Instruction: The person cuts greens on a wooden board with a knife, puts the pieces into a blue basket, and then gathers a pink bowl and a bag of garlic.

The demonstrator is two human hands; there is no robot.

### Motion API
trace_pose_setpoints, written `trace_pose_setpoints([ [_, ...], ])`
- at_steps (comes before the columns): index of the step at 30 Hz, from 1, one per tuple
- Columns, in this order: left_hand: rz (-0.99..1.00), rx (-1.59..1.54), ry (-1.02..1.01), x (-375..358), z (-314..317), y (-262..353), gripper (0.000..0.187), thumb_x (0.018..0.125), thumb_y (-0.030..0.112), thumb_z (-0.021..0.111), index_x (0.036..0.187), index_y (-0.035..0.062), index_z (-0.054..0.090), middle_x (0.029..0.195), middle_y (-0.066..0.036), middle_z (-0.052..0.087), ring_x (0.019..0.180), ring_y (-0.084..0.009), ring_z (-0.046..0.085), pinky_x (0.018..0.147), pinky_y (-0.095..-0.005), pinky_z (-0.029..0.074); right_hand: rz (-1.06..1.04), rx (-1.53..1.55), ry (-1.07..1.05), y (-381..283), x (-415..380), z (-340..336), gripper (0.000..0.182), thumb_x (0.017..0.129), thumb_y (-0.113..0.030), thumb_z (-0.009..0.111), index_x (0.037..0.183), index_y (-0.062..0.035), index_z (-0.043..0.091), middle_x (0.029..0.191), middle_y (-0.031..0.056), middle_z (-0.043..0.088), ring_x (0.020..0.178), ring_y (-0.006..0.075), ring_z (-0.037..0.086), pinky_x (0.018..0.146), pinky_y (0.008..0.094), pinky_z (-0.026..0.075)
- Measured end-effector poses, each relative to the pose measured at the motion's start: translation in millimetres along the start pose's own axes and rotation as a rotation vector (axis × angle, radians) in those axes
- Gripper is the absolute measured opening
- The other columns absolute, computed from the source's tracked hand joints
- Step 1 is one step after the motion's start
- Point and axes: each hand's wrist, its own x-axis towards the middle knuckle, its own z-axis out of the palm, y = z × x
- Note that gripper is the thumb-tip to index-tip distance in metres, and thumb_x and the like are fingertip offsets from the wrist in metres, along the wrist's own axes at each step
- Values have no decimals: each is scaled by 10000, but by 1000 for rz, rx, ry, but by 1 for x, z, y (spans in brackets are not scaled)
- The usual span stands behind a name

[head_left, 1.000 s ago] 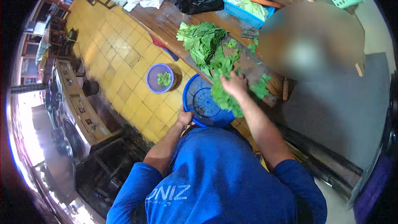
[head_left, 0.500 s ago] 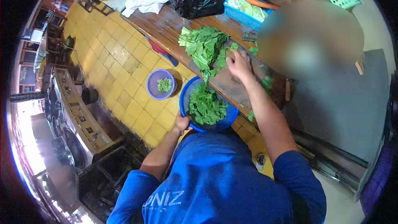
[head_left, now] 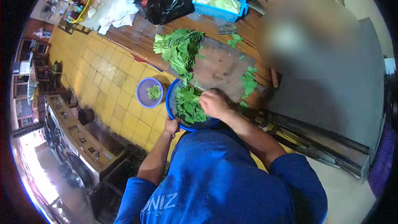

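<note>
My left hand point(head_left: 171, 125) is closed on the near-left rim of a blue mesh basket point(head_left: 169, 103), held against my body at the table edge. Green leaves point(head_left: 191, 111) fill part of the basket. Over its right side, my right hand point(head_left: 214, 105) has curled fingers around some leafy greens, whose tips hang into the basket. A bunch of leafy greens point(head_left: 179, 49) lies on the table, partly on the dark cutting board point(head_left: 219, 67), its leaf ends drooping toward the basket. Loose leaves point(head_left: 248, 82) are scattered at the board's right side.
A purple basket point(head_left: 143, 95) with pale green pieces stands on the yellow tiled floor. At the back of the wooden table are a blue crate point(head_left: 215, 13) with a carrot and cabbage, and a black plastic bag point(head_left: 170, 2). A stove counter point(head_left: 78, 130) runs along the left.
My right hand has moved from the cutting board down and left to the basket, bringing leaves with it. The left hand keeps its grip on the rim. My view has shifted to the right.
</note>
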Motion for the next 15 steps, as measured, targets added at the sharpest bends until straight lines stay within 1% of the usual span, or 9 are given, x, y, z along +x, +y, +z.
trace_pose_setpoints([
  [2, -17, 4, 3, 2, 6, 0, 460, 793, 26, 513, 1223, 159, 416, 835, -53, 599, 552, -163, 597, 395, -304, 524, 254, -97, 237, 13, -16, -43, 171, 781, -161, 596, 903, -47, 630, 1061, 163, 556, 1017, 351, 509, 921, 452, 392],
  [4, -44, 81, -38, 5, 14, -1, 476, 793, 28, 522, 1232, 171, 408, 839, -52, 599, 568, -164, 599, 403, -309, 526, 358, -385, 506, 60, -28, -71, 301, 790, -180, 601, 1067, -62, 614, 1157, 196, 548, 1087, 388, 498, 964, 475, 379],
  [6, -64, 102, -132, 15, 26, -11, 428, 794, 37, 530, 1197, 154, 445, 831, -80, 614, 565, -188, 609, 415, -326, 541, 495, -496, 590, 92, -34, -92, 401, 804, -183, 589, 1181, -47, 564, 1242, 218, 523, 1188, 412, 451, 1034, 471, 341],
  [7, -71, 147, -139, 10, 41, -6, 411, 797, 37, 529, 1185, 149, 456, 831, -89, 620, 568, -193, 615, 419, -329, 546, 505, -497, 594, 106, -38, -92, 401, 804, -183, 589, 1181, -47, 564, 1242, 218, 523, 1188, 412, 451, 1034, 471, 341],
  [9, -80, 200, -153, 10, 58, -5, 393, 800, 37, 529, 1173, 143, 467, 830, -99, 626, 571, -199, 621, 423, -333, 551, 542, -241, 461, 125, -47, -80, 396, 807, -141, 583, 1180, -11, 558, 1295, 226, 489, 1254, 421, 395, 1081, 462, 294],
  [10, -71, 204, -178, 20, 62, -13, 411, 795, 17, 512, 1180, 145, 449, 836, -107, 630, 551, -205, 626, 410, -332, 553, 552, -242, 466, 124, -54, -71, 396, 807, -141, 583, 1180, -11, 558, 1295, 226, 489, 1254, 421, 395, 1081, 462, 294],
  [12, -65, 211, -207, 28, 65, -20, 429, 791, -2, 495, 1188, 148, 432, 842, -115, 634, 530, -211, 630, 396, -331, 555, 425, -245, 567, 110, -75, -47, 390, 796, -100, 590, 1168, 12, 555, 1281, 231, 496, 1252, 427, 396, 1073, 455, 310],
  [13, -79, 184, -215, 25, 65, -17, 426, 792, -15, 492, 1183, 142, 432, 827, -111, 630, 520, -212, 627, 389, -329, 552, 416, -250, 509, 100, -86, -42, 386, 784, -69, 593, 1160, 8, 555, 1278, 226, 490, 1256, 436, 384, 1071, 454, 314],
  [15, -92, 184, -235, 21, 63, -12, 415, 803, -37, 482, 1178, 132, 427, 796, -100, 619, 522, -219, 630, 384, -333, 552, 399, -264, 539, 79, -108, -27, 383, 778, -64, 592, 1154, 1, 557, 1252, 221, 495, 1221, 435, 407, 1045, 457, 335],
])
